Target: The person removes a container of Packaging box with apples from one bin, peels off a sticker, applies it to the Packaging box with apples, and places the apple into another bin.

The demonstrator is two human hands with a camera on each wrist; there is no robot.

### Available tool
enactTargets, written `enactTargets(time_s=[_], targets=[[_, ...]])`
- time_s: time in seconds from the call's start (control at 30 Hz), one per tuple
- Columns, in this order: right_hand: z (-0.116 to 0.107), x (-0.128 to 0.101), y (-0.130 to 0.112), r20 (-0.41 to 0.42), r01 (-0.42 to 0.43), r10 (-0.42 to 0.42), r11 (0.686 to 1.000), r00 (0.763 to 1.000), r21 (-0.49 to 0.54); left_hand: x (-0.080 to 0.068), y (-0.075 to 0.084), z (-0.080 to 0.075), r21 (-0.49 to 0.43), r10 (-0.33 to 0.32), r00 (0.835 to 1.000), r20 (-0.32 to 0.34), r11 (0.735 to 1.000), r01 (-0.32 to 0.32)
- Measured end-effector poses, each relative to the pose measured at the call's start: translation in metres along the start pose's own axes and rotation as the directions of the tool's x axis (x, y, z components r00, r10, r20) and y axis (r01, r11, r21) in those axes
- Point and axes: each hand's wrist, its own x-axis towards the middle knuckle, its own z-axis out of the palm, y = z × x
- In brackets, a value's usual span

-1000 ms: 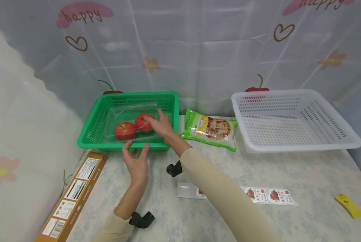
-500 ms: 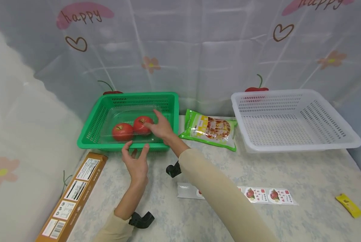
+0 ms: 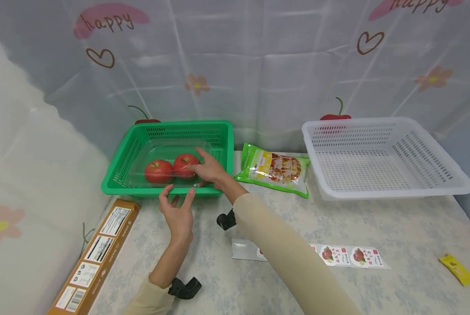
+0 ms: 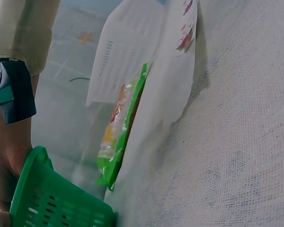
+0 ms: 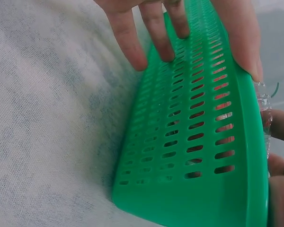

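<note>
A clear plastic fruit box (image 3: 169, 144) with two red apples (image 3: 158, 171) lies inside the green basket (image 3: 116, 190). My right hand (image 3: 209, 168) grips the right end of the box, thumb near the right apple, which shows through the plastic. My left hand (image 3: 177, 214) is at the basket's front rim with its fingers spread. In the right wrist view, one left fingertip (image 5: 255, 71) meets the rim beside the box's edge, and other left fingers (image 5: 154, 28) reach down along the basket's outer wall. The left wrist view shows the basket wall (image 4: 57, 208) but little of the hands.
A green food packet (image 3: 276, 168) lies between the green basket and a white basket (image 3: 388, 192). A strip of apple labels (image 3: 349, 256) runs under the right sleeve. A long brown box (image 3: 97, 258) lies left; a small yellow packet (image 3: 457, 269) lies right.
The fruit box with the apples has come down slightly toward the front left of the green basket, my right hand moving with it. My left hand stays at the rim.
</note>
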Motion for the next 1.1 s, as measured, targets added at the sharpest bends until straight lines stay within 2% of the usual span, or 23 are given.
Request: enactTargets(time_s=[0.13,0.2,0.63,0.83,1.1], targets=[[-0.001,0.001,0.002,0.051,0.001,-0.003,0.999,0.999,0.053,0.000,0.000,0.001,-0.003,0.006,1.000,-0.008,1.000,-0.006],[-0.001,0.001,0.002,0.051,0.013,-0.016,0.998,0.999,0.062,0.000,0.000,0.001,-0.003,0.008,1.000,-0.014,1.000,-0.008],[-0.001,-0.001,0.003,-0.044,0.081,-0.077,0.992,0.996,0.092,0.000,0.000,0.001,-0.004,-0.001,1.000,-0.006,1.000,0.001],[-0.002,-0.004,-0.002,-0.122,0.100,-0.080,0.980,0.989,0.171,0.000,0.002,0.002,0.013,-0.020,1.000,-0.021,1.000,0.021],[-0.016,-0.027,-0.018,-0.133,0.133,-0.105,0.966,0.986,0.224,0.000,0.002,0.001,0.020,-0.013,1.000,-0.013,1.000,0.014]])
